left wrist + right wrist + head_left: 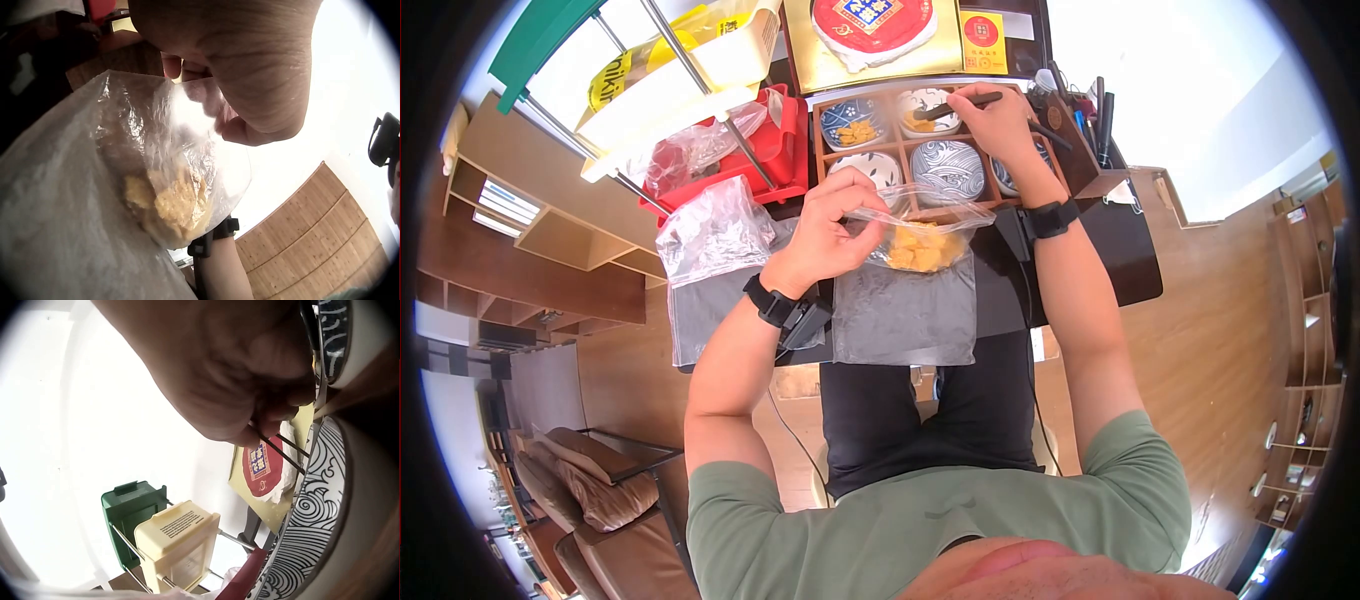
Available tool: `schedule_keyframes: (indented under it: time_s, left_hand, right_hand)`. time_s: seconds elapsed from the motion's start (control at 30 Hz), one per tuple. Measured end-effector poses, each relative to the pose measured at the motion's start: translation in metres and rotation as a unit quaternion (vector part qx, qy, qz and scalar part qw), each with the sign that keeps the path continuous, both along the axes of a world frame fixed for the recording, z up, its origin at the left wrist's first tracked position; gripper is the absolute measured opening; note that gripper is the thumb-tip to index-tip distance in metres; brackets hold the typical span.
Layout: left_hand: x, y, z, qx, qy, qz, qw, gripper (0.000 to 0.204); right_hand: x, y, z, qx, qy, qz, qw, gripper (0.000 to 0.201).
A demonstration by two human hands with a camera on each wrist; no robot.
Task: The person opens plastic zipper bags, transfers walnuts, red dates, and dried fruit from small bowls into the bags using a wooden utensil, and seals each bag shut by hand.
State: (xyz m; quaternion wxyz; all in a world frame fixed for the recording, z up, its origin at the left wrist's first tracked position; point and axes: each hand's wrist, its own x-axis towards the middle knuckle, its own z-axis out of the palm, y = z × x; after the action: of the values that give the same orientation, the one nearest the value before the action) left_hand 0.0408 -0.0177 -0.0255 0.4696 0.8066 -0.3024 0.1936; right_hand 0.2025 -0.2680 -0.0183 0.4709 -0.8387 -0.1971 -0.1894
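Observation:
My left hand (pixel 828 228) pinches the rim of a clear plastic bag (pixel 140 119), with yellow-orange food pieces (pixel 922 250) at its bottom. In my right hand (pixel 1000 128) is a pair of dark chopsticks (pixel 284 450), gripped with the tips over a white patterned bowl (pixel 943 128) at the back middle. Yellow pieces (pixel 916 120) lie in that bowl beside the tips. To its left, a blue patterned bowl (pixel 830 122) holds similar pieces (pixel 857 131). The bag overlaps the front row of bowls, where a wave-patterned bowl (pixel 947 172) sits. A wooden compartment tray (pixel 893 125) carries the bowls.
At the left stand a red basket (pixel 797 150) with plastic bags and a rack with a cream bin (pixel 178 540). A round red package (pixel 875 30) lies behind the tray. To its right is a pen holder (pixel 1090 165). A flat clear bag (pixel 905 320) hangs over the table's front edge.

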Motion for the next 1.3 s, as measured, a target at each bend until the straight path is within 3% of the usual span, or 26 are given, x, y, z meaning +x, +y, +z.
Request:
schedule_keyframes:
  time_s: [0.17,0.23,0.33,0.47,0.53,0.97,1.03,1.13,1.27,1.3]
  left_hand:
    - [0.000,0.000,0.000,-0.001,0.002,-0.004,1.000,0.015]
    - [0.000,0.000,0.000,-0.001,-0.003,-0.002,1.000,0.015]
    - [0.000,0.000,0.000,0.001,0.000,0.001,1.000,0.015]
    - [0.000,0.000,0.000,-0.001,0.000,-0.003,1.000,0.015]
    - [-0.001,-0.001,0.001,-0.001,0.002,0.001,1.000,0.014]
    - [0.000,0.000,0.001,-0.004,0.001,0.004,1.000,0.014]
    - [0.001,0.001,-0.001,0.000,-0.001,0.008,1.000,0.013]
    - [0.003,0.002,-0.004,-0.004,-0.008,0.012,1.000,0.013]
    - [0.003,0.002,-0.005,-0.013,-0.012,0.013,1.000,0.013]
    - [0.003,0.002,-0.005,-0.012,-0.011,0.013,1.000,0.013]
  right_hand:
    - [0.018,-0.001,-0.017,0.066,0.033,0.008,0.997,0.027]
    - [0.023,-0.004,-0.021,0.171,0.090,0.083,0.978,0.027]
    - [0.021,-0.004,-0.020,0.234,0.108,0.116,0.959,0.025]
    - [0.023,-0.002,-0.022,0.239,0.105,0.119,0.958,0.023]
    - [0.017,0.000,-0.017,0.101,0.050,0.033,0.993,0.021]
    - [0.000,-0.005,0.004,0.087,-0.020,0.040,0.995,0.022]
    - [-0.008,-0.015,0.015,0.251,0.112,0.102,0.956,0.023]
    - [-0.020,-0.039,0.029,0.358,0.161,0.283,0.875,0.022]
    - [-0.052,-0.039,0.046,0.344,0.217,0.286,0.868,0.020]
    - [-0.052,-0.041,0.045,0.288,0.233,0.322,0.871,0.019]
